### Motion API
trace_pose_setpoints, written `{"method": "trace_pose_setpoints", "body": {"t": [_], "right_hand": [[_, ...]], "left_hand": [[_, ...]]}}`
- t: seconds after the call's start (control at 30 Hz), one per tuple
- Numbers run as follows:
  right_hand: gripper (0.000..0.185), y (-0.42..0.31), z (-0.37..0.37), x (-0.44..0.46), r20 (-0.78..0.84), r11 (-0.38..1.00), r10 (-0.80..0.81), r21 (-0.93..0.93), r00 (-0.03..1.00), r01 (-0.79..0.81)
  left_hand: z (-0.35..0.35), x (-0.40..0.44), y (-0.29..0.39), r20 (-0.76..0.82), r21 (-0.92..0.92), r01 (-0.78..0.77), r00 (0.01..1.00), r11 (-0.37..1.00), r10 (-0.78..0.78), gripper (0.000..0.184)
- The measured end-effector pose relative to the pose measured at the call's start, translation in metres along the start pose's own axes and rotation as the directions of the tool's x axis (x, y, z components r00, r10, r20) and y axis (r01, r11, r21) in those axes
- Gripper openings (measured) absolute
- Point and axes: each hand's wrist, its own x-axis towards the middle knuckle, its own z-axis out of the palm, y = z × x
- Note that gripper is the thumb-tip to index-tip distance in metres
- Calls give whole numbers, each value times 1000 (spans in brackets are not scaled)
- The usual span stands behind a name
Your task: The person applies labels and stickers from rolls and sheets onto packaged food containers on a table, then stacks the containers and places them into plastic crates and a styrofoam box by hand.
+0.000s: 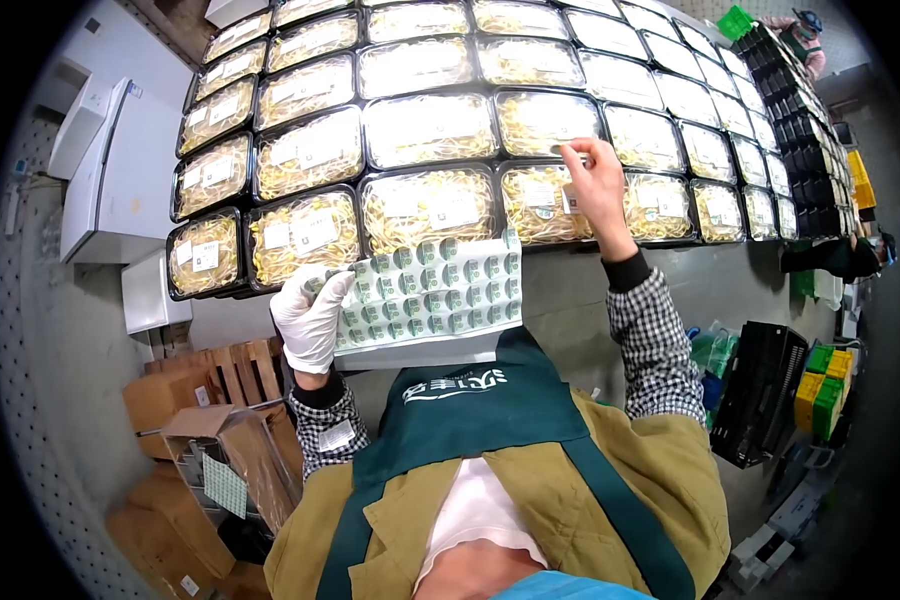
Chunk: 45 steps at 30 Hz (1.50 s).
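Note:
My left hand [310, 318], in a white glove, grips the left edge of a sheet of round green stickers [430, 290] in front of my apron. Bare, my right hand [598, 188] is over the front rows of packs, with thumb and forefinger pinched together near a pack of sprouts [545, 124]. A small sticker seems to be at its fingertips. Just below that hand lies a front-row pack [542, 205] with a green round sticker and a white label. More black trays of sprouts under clear film stand in rows around it.
Stacked black trays [795, 130] line the far right, near two people. Cardboard boxes [185, 410] stand at the lower left, beside a white cabinet [130, 160] higher up. A black crate [760, 395] and green and yellow crates [823, 392] are on the right.

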Motion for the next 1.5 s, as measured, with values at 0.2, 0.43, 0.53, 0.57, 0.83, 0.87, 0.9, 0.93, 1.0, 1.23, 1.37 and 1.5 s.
{"method": "trace_pose_setpoints", "body": {"t": [0.2, 0.43, 0.53, 0.57, 0.83, 0.87, 0.9, 0.93, 1.0, 1.23, 1.37, 1.5], "right_hand": [[21, 12, 39, 33, -19, 848, -287, -471, 958, 244], [15, -39, 4, 39, 471, 985, -132, 158, 872, 64], [12, -90, -17, 27, 625, 868, -496, 355, 603, 347], [10, -94, -17, 27, 619, 800, -583, 320, 527, 508], [42, -109, -3, 19, 575, 879, -458, 409, 678, 247], [47, -116, 2, 14, 536, 820, -564, 453, 629, 349], [48, -122, 4, 13, 501, 778, -628, 409, 595, 476], [49, -125, 6, 13, 471, 721, -688, 356, 552, 594], [48, -123, 13, 14, 457, 668, -739, 403, 494, 626], [38, -51, 39, 97, 285, 818, -207, 575, 936, 6], [55, 8, 75, 155, 10, 981, -149, 131, 989, 146], [57, 23, 97, 158, -12, 929, -360, -94, 933, 358]], "left_hand": [[4, 12, 15, -59, -39, -74, 996, 996, 72, 9], [8, 23, 16, -91, -15, -60, 994, 998, 59, 16], [15, 30, 19, -114, -60, -39, 993, 997, 32, 14], [17, 32, 18, -103, -47, -69, 993, 997, 63, 15], [27, 43, 13, -78, 143, -107, 990, 984, 119, 10], [32, 43, 22, -81, 125, -75, 993, 989, 85, 10], [36, 44, 27, -84, 105, -43, 995, 994, 52, 10], [37, 44, 27, -74, 114, -59, 995, 992, 67, 10], [37, 48, 24, -47, 125, -92, 994, 988, 99, 10], [34, 46, 7, -36, 110, 30, 999, 994, -27, 12], [39, 50, 17, -120, 27, 76, 990, 997, -72, 9], [36, 53, 18, -149, -33, 77, 986, 997, -81, 8]]}}
